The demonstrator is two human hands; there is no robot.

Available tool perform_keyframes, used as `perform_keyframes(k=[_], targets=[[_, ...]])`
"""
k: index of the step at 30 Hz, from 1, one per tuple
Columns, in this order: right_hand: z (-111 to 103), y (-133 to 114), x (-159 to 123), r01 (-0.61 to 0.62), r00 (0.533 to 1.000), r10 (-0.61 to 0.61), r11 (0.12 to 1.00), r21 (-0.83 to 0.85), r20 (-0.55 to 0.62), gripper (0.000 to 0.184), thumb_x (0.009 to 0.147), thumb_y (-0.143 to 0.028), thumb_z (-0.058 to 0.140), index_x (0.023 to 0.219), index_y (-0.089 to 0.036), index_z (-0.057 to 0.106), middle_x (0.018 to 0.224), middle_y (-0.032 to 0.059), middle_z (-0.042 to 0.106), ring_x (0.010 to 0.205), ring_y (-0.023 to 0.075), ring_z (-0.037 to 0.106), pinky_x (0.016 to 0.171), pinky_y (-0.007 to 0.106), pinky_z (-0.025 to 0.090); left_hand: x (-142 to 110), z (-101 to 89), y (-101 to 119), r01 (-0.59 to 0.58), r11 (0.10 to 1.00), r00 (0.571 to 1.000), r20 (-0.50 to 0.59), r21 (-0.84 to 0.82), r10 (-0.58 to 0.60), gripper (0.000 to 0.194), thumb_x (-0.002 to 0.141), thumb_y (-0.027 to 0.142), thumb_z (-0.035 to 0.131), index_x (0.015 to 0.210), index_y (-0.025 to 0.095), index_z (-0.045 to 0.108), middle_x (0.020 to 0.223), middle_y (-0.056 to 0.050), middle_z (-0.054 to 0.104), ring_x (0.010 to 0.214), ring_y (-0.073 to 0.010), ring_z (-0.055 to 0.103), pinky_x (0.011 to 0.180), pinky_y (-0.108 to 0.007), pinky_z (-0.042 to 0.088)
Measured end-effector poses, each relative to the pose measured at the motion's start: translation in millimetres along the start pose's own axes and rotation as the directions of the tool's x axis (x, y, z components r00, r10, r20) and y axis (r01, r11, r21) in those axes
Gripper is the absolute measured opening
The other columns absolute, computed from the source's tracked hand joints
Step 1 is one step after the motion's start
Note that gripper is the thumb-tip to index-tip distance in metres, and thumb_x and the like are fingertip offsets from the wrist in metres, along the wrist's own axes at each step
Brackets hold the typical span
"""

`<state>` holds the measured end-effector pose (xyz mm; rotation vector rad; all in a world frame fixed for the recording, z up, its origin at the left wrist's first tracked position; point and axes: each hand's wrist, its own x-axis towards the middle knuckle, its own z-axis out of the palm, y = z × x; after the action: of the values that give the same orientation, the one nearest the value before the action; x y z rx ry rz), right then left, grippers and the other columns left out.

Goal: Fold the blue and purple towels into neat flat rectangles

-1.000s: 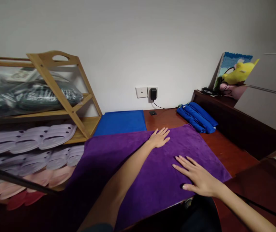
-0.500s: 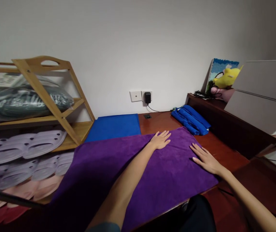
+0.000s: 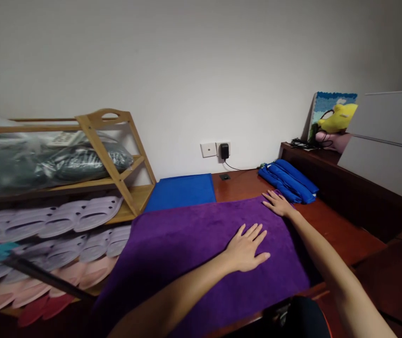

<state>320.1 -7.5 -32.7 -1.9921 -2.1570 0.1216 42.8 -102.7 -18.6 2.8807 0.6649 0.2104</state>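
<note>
A purple cloth [image 3: 187,234], which looks like a soft towel, lies spread over the reddish-brown desk [image 3: 238,188] and hangs past its front edge. My left hand [image 3: 246,246] rests flat on the middle of the cloth, fingers spread. At the cloth's far right corner lies my right hand [image 3: 277,204], palm down with fingers stretched out. Just beyond that hand is a folded blue cloth bundle [image 3: 289,180]. A flat blue sheet [image 3: 183,190] lies behind the purple cloth, partly covered by it.
To the left stands a wooden rack [image 3: 112,169] with bagged items and rows of clogs [image 3: 97,213]. A black plug adapter [image 3: 224,151] sits in the wall socket. A raised dark ledge at right bears a yellow plush toy [image 3: 340,118] beside grey-white drawers [image 3: 387,141].
My left hand has slid nearer to me across the cloth. My right hand has moved from the cloth's right edge to its far right corner. The view has shifted left.
</note>
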Motion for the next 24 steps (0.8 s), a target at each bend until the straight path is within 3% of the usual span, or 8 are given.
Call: perform_keyframes(k=[5,8,11,14,16,18,20,24], targets=[[-1.5,5.4,-0.5,-0.062,0.998,0.061,0.998,-0.018,-0.018,0.07,0.089,-0.065,0.023,0.145,-0.023,0.031,0.152,0.0092,0.021,0.141,0.0211,0.013,0.114,0.043,0.012,7.9,-2.3,1.1,0.016,0.999,1.0,0.019,-0.041,-0.015,0.071,0.09,0.063,0.022,0.147,0.022,0.016,0.154,-0.009,0.015,0.142,-0.0242,0.011,0.113,-0.052,0.01],[-15.3,0.0,-5.3,-0.092,0.995,0.09,0.996,-0.023,-0.052,0.069,0.091,-0.061,0.021,0.146,-0.02,0.027,0.153,0.0112,0.018,0.142,0.022,0.011,0.114,0.045,0.01,-8.8,-23.5,4.7,0.033,0.999,0.999,-0.029,-0.025,-0.034,0.066,0.093,0.059,0.022,0.148,0.023,0.015,0.154,-0.007,0.016,0.142,-0.0222,0.012,0.114,-0.048,0.012],[-33.9,-19.3,-40.2,-0.028,0.998,0.027,1.0,-0.008,-0.065,0.067,0.093,-0.058,0.017,0.148,-0.021,0.021,0.154,0.0097,0.013,0.142,0.0212,0.007,0.114,0.046,0.01,-64.7,-56.8,-6.4,0.061,0.996,0.995,-0.084,0.068,-0.055,0.062,0.094,0.055,0.027,0.148,0.026,0.015,0.154,-0.003,0.017,0.142,-0.0206,0.014,0.114,-0.043,0.013],[-43.8,-54.5,-110.3,0.188,0.982,-0.188,0.982,-0.017,-0.008,0.061,0.092,-0.057,0.027,0.147,-0.031,0.019,0.154,0.0025,0.011,0.142,0.0214,0.008,0.114,0.046,0.013,-147.9,-76.7,-39.0,0.231,0.955,0.971,-0.099,0.186,-0.215,0.057,0.095,0.046,0.031,0.148,0.029,0.015,0.153,-0.001,0.021,0.14,-0.0207,0.02,0.113,-0.042,0.019],[-41.3,-80.0,-159.5,0.305,0.952,-0.304,0.952,-0.025,0.043,0.06,0.093,-0.052,0.032,0.147,-0.035,0.014,0.154,-0.0011,0.01,0.142,0.0208,0.009,0.115,0.045,0.013,-201.8,-73.8,-64.7,0.41,0.878,0.91,-0.172,0.245,-0.377,0.057,0.095,0.044,0.032,0.147,0.027,0.019,0.152,-0.005,0.024,0.139,-0.0239,0.025,0.11,-0.045,0.025],[-33.2,-99.2,-195.7,0.35,0.936,-0.347,0.936,-0.027,0.062,0.063,0.092,-0.051,0.037,0.147,-0.035,0.013,0.154,-0.0005,0.011,0.141,0.0218,0.012,0.114,0.046,0.015,-243.5,-60.8,-84.8,0.58,0.772,0.813,-0.245,0.262,-0.528,0.055,0.095,0.043,0.03,0.147,0.025,0.022,0.153,-0.007,0.022,0.139,-0.0255,0.024,0.108,-0.048,0.027],[-23.7,-107.8,-215.1,0.348,0.937,-0.347,0.937,-0.024,0.047,0.064,0.091,-0.05,0.041,0.147,-0.034,0.015,0.154,0.0012,0.015,0.141,0.0234,0.016,0.113,0.047,0.017,-269.3,-46.0,-95.2,0.661,0.706,0.75,-0.248,0.255,-0.613,0.055,0.095,0.043,0.029,0.145,0.022,0.026,0.152,-0.009,0.024,0.139,-0.0255,0.022,0.108,-0.048,0.028],[-14.2,-107.5,-234.9,0.335,0.941,-0.326,0.937,0.097,-0.093,0.064,0.087,-0.048,0.049,0.145,-0.029,0.029,0.151,0.006,0.024,0.138,0.0276,0.024,0.111,0.049,0.02,-277.8,-41.9,-92.8,0.692,0.68,0.721,-0.179,0.243,-0.669,0.054,0.093,0.045,0.033,0.143,0.024,0.032,0.151,-0.008,0.027,0.139,-0.0282,0.021,0.106,-0.053,0.028]])
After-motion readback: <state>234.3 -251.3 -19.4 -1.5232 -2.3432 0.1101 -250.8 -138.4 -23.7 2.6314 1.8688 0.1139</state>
